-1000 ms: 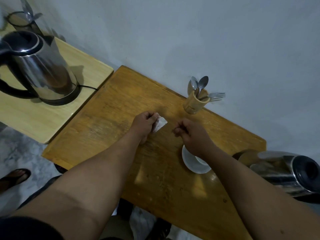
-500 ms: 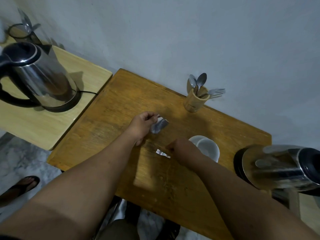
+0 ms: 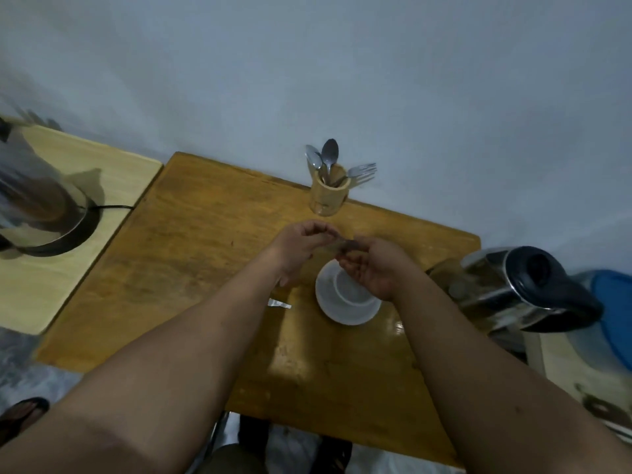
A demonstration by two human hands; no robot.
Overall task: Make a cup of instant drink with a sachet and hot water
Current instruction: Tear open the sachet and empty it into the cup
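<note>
Both my hands hold a small sachet (image 3: 337, 246) above the far rim of a white cup (image 3: 345, 295) that stands on a white saucer (image 3: 349, 314) on the brown wooden table (image 3: 191, 268). My left hand (image 3: 301, 244) pinches the sachet's left end and my right hand (image 3: 371, 265) its right end. The sachet is blurred and mostly covered by fingers. A torn silver strip (image 3: 278, 303) lies on the table just left of the saucer. One steel kettle (image 3: 526, 292) stands at the right, another steel kettle (image 3: 37, 210) on its base at the left.
A wooden holder (image 3: 329, 195) with spoons and a fork stands at the table's back edge by the wall. The left kettle sits on a paler side table (image 3: 34, 289). A blue object (image 3: 614, 309) lies at the far right. A sandalled foot (image 3: 20, 413) shows at bottom left.
My right hand let go of the torn strip on the table and rose to join my left hand on the sachet, which has moved right, over the cup. The camera shifted.
</note>
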